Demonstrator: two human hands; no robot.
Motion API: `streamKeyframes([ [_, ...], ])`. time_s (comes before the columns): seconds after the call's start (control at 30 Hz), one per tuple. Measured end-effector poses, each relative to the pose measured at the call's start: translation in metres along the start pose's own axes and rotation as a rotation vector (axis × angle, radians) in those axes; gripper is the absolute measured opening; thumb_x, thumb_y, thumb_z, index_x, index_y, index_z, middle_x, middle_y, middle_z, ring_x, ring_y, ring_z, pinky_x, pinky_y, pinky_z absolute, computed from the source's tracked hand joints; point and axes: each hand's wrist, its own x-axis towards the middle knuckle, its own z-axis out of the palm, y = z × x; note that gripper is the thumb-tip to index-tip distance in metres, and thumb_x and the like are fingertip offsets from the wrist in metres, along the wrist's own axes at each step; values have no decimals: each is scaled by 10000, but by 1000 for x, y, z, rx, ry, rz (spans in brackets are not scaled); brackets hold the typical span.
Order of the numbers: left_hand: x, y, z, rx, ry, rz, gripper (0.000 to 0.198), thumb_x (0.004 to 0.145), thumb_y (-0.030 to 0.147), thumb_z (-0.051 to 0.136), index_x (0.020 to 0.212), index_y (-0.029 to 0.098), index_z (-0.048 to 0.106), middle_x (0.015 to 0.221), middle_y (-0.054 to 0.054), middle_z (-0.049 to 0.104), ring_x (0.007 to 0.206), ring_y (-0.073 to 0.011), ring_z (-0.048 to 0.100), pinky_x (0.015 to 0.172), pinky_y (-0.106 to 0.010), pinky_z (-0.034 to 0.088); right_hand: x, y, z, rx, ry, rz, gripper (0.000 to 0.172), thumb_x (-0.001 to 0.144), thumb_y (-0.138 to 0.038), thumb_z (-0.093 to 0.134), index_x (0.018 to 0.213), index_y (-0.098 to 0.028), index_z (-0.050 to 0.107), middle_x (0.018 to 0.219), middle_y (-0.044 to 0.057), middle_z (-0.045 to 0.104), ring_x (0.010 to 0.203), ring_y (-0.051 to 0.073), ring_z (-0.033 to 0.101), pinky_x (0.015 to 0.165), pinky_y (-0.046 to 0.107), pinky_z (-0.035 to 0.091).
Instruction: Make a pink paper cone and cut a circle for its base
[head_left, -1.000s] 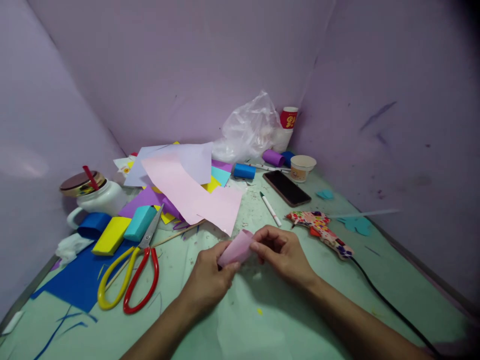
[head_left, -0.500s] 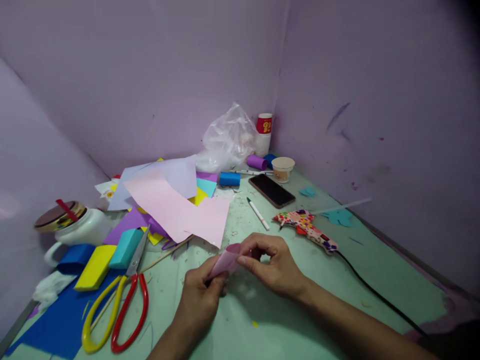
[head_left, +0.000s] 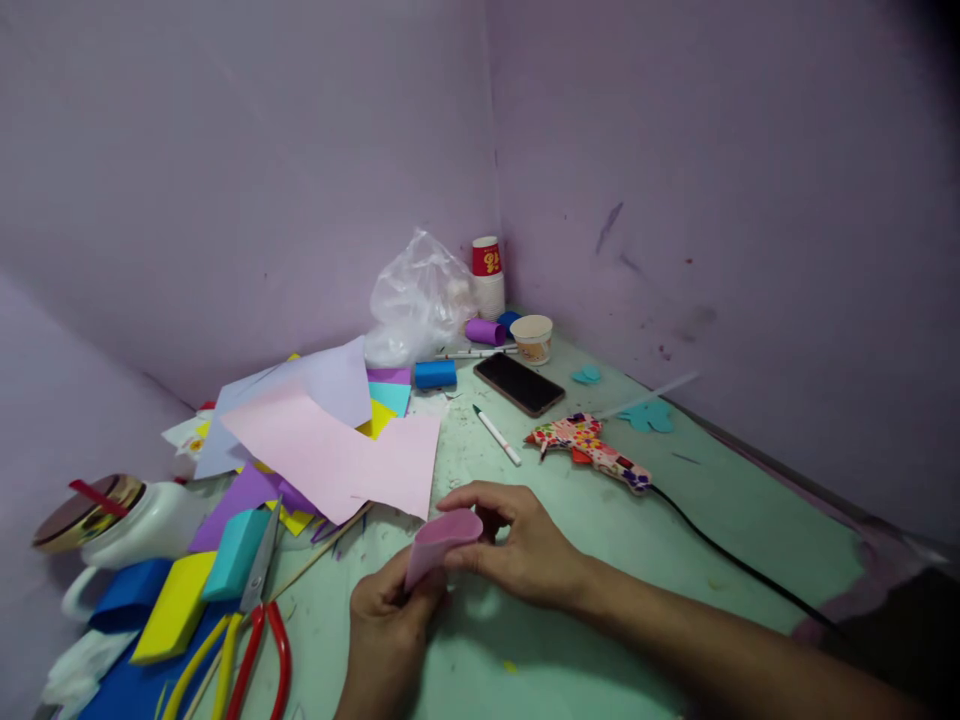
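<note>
Both my hands hold a small pink paper roll just above the pale green table. My left hand pinches its lower end from below. My right hand has thumb and fingers closed round its upper, open end. A large pink paper sheet lies just behind the roll, on a heap of coloured sheets.
Scissors with yellow and red handles, a thin wooden stick and foam blocks lie at the left by a white jar. A patterned glue gun with a black cord, a pen, a phone, cups and a plastic bag lie behind.
The view has swung right, so everything has shifted left. The roll has been turned more upright in my hands, and my right hand has closed over its upper end.
</note>
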Motion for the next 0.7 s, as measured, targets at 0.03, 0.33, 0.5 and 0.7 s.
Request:
streamKeyframes([
  [0.03,0,-2,1,-6,-9,-8,193,704,336,646,771,176,732,563,15,617,521,-136,493,494,-222,411,0,0,0,-8,31,37,339,629,-246,765,946,-186,662,768,5,643,565,105,485,549,241,403],
  [0.33,-3,4,0,-6,-96,-111,288,715,427,645,684,140,640,469,19,512,440,-94,414,418,-194,315,3,-2,-4,-29,99,-170,29,710,-214,670,720,-195,690,830,39,596,672,131,532,513,231,371],
  [0.5,-4,4,0,-22,-141,-103,312,703,444,655,735,134,640,525,20,497,469,-96,400,424,-201,307,6,-1,-8,-50,58,-75,122,729,-271,644,668,-171,676,702,25,570,589,117,465,510,240,330],
  [0.7,-6,8,0,-143,-217,-76,473,663,468,688,996,135,634,774,-41,631,652,-156,522,557,-238,426,6,-4,-7,12,23,39,164,717,-308,636,643,-162,649,690,25,583,642,138,514,574,247,382],
])
